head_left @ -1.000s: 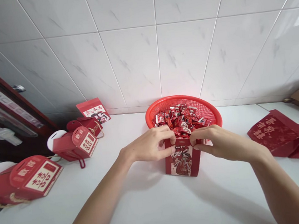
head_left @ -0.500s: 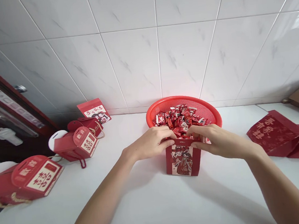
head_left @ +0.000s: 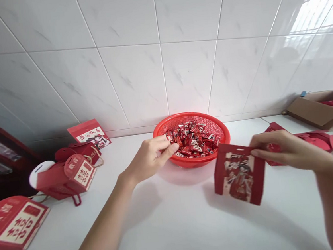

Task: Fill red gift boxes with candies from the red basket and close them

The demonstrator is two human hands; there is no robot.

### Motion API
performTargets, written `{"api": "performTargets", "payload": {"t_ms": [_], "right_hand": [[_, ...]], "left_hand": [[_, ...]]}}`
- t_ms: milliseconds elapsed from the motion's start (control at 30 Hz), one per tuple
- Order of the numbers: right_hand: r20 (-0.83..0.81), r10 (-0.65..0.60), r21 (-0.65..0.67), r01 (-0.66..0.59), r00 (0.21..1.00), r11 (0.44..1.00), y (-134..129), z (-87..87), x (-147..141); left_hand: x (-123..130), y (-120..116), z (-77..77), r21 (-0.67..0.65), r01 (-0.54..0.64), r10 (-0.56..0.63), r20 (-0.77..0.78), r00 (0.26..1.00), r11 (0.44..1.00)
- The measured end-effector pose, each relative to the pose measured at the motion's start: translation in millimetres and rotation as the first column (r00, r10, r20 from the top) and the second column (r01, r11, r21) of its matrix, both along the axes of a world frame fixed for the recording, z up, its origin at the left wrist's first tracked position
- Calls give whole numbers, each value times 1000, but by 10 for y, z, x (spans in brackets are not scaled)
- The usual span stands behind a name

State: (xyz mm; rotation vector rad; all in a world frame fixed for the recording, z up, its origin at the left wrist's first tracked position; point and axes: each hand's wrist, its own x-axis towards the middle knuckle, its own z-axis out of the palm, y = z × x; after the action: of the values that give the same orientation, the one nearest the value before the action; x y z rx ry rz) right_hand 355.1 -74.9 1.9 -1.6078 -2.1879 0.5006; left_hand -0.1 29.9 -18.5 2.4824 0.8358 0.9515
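My right hand [head_left: 286, 149] pinches the upper right corner of a red paper candy box [head_left: 239, 173] with an illustrated front and a slot near its top. The box hangs tilted over the counter, right of a red plastic colander [head_left: 227, 134]. Wrapped candies [head_left: 192, 140] in red packaging fill the colander. My left hand [head_left: 150, 157] is held at the colander's front left rim, fingers loosely curled and thumb apart, with nothing visible in it.
On the left stand red gift boxes [head_left: 77, 175] with rope handles, and another illustrated box [head_left: 91, 135] leans at the tiled wall. To the right, more red boxes [head_left: 321, 141] lie partly behind my right hand, near an open cardboard box [head_left: 312, 112].
The candy box has moved right, away from the colander's front, in my right hand. My left hand has let go of it and moved left. The view has turned right.
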Motion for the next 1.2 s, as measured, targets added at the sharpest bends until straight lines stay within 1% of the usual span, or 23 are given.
{"api": "performTargets", "payload": {"t_ms": [33, 67, 100, 133, 200, 300, 367, 433, 567, 667, 733, 767, 800, 833, 867, 900, 933, 967, 1000, 1067, 1133, 1167, 1200], "right_hand": [[-24, -97, -10, 97, 995, 995, -71, -32, 169], [-62, -207, 34, 210, 976, 977, -127, -79, 319], [-91, -310, 76, 317, 946, 945, -167, -134, 443], [-96, -414, 111, 423, 905, 899, -189, -192, 535], [-69, -575, 142, 579, 815, 803, -190, -290, 619], [48, -714, 148, 702, 698, 697, -122, -369, 565], [114, -763, 181, 742, 636, 645, -67, -403, 497], [136, -793, 260, 751, 594, 607, -23, -458, 456], [88, -843, 381, 764, 530, 521, 29, -644, 465], [17, -850, 490, 737, 527, 466, 42, -773, 451], [-17, -838, 587, 684, 545, 433, 48, -831, 378], [-31, -824, 628, 652, 566, 424, 53, -856, 317], [-41, -795, 657, 616, 605, 435, 61, -883, 242], [-47, -749, 673, 575, 661, 466, 72, -917, 156], [-48, -683, 676, 527, 729, 515, 88, -959, 65], [-38, -599, 654, 473, 800, 590, 109, -1012, -27], [-33, -524, 608, 433, 851, 666, 135, -1076, -112], [-25, -487, 548, 419, 873, 724, 165, -1149, -184], [-2, -470, 499, 408, 883, 764, 199, -1228, -238], [44, -443, 403, 390, 895, 828, 269, -1387, -276], [70, -424, 340, 378, 903, 861, 329, -1526, -220], [75, -422, 327, 377, 904, 866, 350, -1583, -164], [72, -435, 328, 391, 897, 860, 366, -1634, -93]], "left_hand": [[-12, 1, 14, -28, -18, 19, 15, 1000, 999], [-19, 1, 24, -71, -25, 27, 29, 999, 997], [-22, 0, 31, -115, -26, 31, 41, 999, 993], [-21, -1, 35, -149, -25, 32, 46, 998, 988], [-10, -2, 34, -167, -28, 33, 25, 999, 986], [4, -2, 25, -106, -43, 39, -35, 999, 993], [4, -3, 23, -73, -49, 44, -62, 997, 996], [-2, -4, 25, -60, -50, 46, -73, 996, 997], [-7, 6, 21, -55, -36, 32, -69, 997, 998], [-2, 22, 5, -49, -22, 18, -72, 997, 999], [3, 31, -7, -51, -9, 5, -74, 997, 999], [6, 33, -12, -53, -4, 0, -75, 997, 999], [8, 35, -17, -54, -1, -3, -76, 997, 999], [10, 35, -20, -54, 1, -5, -78, 997, 999], [11, 35, -23, -52, 3, -7, -81, 997, 999], [11, 35, -25, -47, 6, -10, -83, 997, 999], [11, 35, -26, -42, 9, -13, -85, 996, 999], [10, 35, -27, -37, 14, -17, -86, 996, 999], [8, 37, -27, -32, 19, -22, -86, 996, 999], [1, 41, -25, -23, 25, -27, -82, 996, 999], [-9, 46, -21, -9, 22, -23, -73, 997, 1000], [-15, 48, -19, -2, 20, -20, -67, 998, 1000], [-21, 48, -17, 6, 21, -20, -62, 998, 1000]]}}
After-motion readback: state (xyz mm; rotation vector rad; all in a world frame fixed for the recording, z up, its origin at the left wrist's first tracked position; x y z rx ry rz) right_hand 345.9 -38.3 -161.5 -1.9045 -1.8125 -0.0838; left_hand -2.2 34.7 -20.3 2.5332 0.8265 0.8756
